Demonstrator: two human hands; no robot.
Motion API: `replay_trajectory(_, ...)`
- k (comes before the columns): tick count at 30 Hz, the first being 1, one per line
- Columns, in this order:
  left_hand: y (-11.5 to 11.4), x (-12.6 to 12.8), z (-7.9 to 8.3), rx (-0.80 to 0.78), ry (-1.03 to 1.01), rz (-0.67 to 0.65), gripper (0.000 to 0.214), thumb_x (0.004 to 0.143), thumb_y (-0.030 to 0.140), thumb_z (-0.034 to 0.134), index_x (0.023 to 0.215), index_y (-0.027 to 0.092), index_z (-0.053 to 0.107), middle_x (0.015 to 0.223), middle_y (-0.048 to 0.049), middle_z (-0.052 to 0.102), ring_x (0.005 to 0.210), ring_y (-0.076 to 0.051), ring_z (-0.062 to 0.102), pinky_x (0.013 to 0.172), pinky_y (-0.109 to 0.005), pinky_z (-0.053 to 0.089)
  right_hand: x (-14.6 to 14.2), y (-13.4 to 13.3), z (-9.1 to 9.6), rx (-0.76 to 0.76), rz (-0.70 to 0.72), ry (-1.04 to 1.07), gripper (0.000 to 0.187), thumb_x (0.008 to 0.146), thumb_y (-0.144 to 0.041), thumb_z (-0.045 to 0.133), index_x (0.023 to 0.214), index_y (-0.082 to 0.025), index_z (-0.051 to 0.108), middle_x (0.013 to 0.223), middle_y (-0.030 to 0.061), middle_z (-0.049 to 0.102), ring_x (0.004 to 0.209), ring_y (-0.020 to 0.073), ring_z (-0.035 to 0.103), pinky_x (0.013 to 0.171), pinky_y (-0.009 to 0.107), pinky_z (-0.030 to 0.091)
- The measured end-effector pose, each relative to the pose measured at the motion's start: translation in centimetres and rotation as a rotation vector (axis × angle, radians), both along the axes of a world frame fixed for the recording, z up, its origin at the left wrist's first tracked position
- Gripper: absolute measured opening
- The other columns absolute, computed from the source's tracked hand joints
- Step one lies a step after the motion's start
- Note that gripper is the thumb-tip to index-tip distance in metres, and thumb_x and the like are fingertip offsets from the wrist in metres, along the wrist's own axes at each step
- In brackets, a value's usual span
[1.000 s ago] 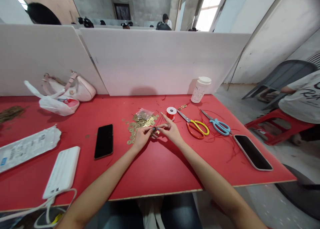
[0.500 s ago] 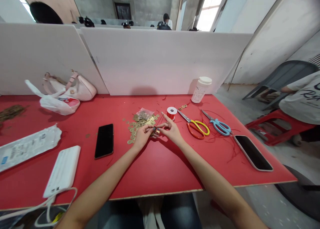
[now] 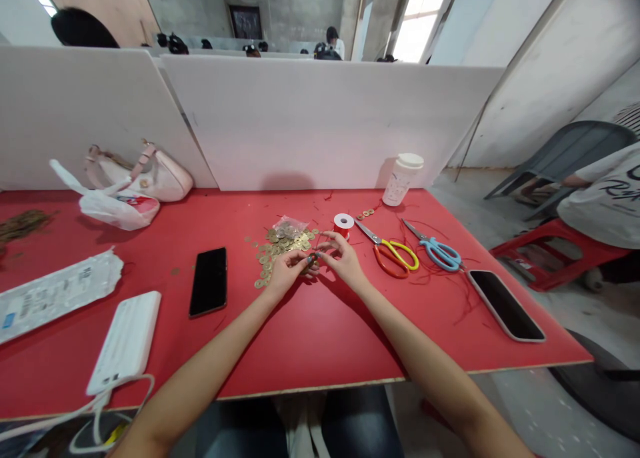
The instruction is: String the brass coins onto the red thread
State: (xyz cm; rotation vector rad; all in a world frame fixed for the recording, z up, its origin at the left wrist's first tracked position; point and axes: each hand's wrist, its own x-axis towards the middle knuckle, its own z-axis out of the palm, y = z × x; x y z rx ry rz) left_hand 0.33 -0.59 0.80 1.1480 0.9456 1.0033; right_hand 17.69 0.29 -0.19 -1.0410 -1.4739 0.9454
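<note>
Over the middle of the red table (image 3: 310,351), my left hand (image 3: 289,271) pinches a brass-coloured holed coin (image 3: 313,261) between thumb and fingers. More coins may be tucked in its fingers, but I cannot count them. My right hand (image 3: 344,261) meets it from the right, thumb and fingers drawn together at the coin. Whatever thin thing it grips is too small to make out. Just beyond the hands lies a pile of holed coins (image 3: 283,246) with a clear plastic bag (image 3: 290,227) on it. A spool of red thread (image 3: 343,225) stands beyond my right fingers.
Right of the hands lie red-and-yellow scissors (image 3: 395,257), blue scissors (image 3: 440,253), a phone (image 3: 506,306) and thread scraps. A white cup (image 3: 403,179) stands by the partition (image 3: 320,125). Leftward are a black phone (image 3: 209,282), a power bank (image 3: 125,341) and a handbag (image 3: 167,175).
My right index finger, stretched out upward before, has lowered and bent toward the left hand. The left hand stays in place with the coin turned slightly.
</note>
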Motion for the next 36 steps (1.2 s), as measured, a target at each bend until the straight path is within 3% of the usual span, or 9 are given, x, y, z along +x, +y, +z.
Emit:
replay_trajectory(4, -0.1, -0.2, 0.2, -0.021, -0.029, 0.003, 0.045, 0.067, 0.053, 0.082, 0.077, 0.013, 0.063, 0.075, -0.0115, 0.075, 0.063, -0.025, 0.073, 0.053, -0.034, 0.062, 0.0, -0.6, 0.8, 0.153, -0.152, -0.159, 0.013, 0.083, -0.031, 0.065, 0.09, -0.02, 0.061, 0.09, 0.0055, 0.068, 0.08, 0.0187, 0.062, 0.068, 0.031, 0.047)
replay_trajectory(8, 0.3, -0.4, -0.3, 0.064, -0.005, 0.062, 0.04, 0.065, 0.05, 0.083, 0.073, 0.015, 0.064, 0.065, -0.004, 0.071, 0.059, -0.019, 0.069, 0.057, -0.031, 0.06, -0.3, -1.0, 0.8, 0.216, -0.059, -0.253, 0.012, 0.083, -0.03, 0.067, 0.09, -0.021, 0.065, 0.087, 0.0046, 0.065, 0.076, 0.018, 0.057, 0.069, 0.031, 0.047)
replay_trajectory(12, 0.6, -0.4, -0.5, 0.122, 0.027, 0.087, 0.035, 0.066, 0.046, 0.082, 0.07, 0.015, 0.065, 0.059, 0.0004, 0.064, 0.054, -0.014, 0.063, 0.055, -0.027, 0.058, -1.0, -0.9, 0.2, 0.114, -0.018, -0.165, 0.015, 0.081, -0.032, 0.068, 0.091, -0.021, 0.063, 0.087, 0.0032, 0.064, 0.075, 0.0168, 0.056, 0.066, 0.029, 0.047)
replay_trajectory(18, 0.3, -0.3, -0.1, 0.085, -0.029, -0.019, 0.037, 0.07, 0.048, 0.08, 0.077, 0.015, 0.066, 0.068, -0.0045, 0.071, 0.064, -0.019, 0.07, 0.065, -0.033, 0.063, -0.8, -0.4, -0.3, -0.061, 0.086, 0.024, 0.024, 0.078, -0.038, 0.07, 0.094, -0.022, 0.063, 0.089, 0.0031, 0.066, 0.073, 0.0159, 0.059, 0.064, 0.029, 0.05)
replay_trajectory(26, 0.4, -0.2, -0.2, 0.043, -0.015, -0.032, 0.044, 0.068, 0.053, 0.081, 0.08, 0.014, 0.064, 0.07, -0.0055, 0.071, 0.057, -0.021, 0.07, 0.05, -0.032, 0.061, -0.7, -0.3, -1.0, -0.141, 0.127, 0.155, 0.025, 0.076, -0.043, 0.074, 0.078, -0.021, 0.061, 0.069, -0.0003, 0.064, 0.063, 0.0154, 0.06, 0.062, 0.031, 0.049)
replay_trajectory(32, 0.4, -0.3, -0.3, 0.036, -0.032, -0.04, 0.047, 0.075, 0.06, 0.072, 0.081, 0.014, 0.063, 0.071, -0.0058, 0.072, 0.06, -0.022, 0.071, 0.054, -0.034, 0.062, -0.7, -0.1, -1.2, -0.168, 0.116, 0.224, 0.021, 0.074, -0.036, 0.075, 0.076, -0.02, 0.062, 0.069, -0.001, 0.064, 0.064, 0.0141, 0.059, 0.063, 0.03, 0.049)
replay_trajectory(36, 0.8, -0.3, -0.6, 0.124, 0.017, -0.046, 0.042, 0.068, 0.05, 0.082, 0.082, 0.014, 0.065, 0.075, -0.0057, 0.073, 0.067, -0.02, 0.072, 0.068, -0.033, 0.061, -0.7, -0.1, -1.2, -0.215, 0.121, 0.281, 0.022, 0.072, -0.037, 0.077, 0.077, -0.019, 0.063, 0.07, -0.0009, 0.065, 0.064, 0.0135, 0.059, 0.063, 0.028, 0.048)
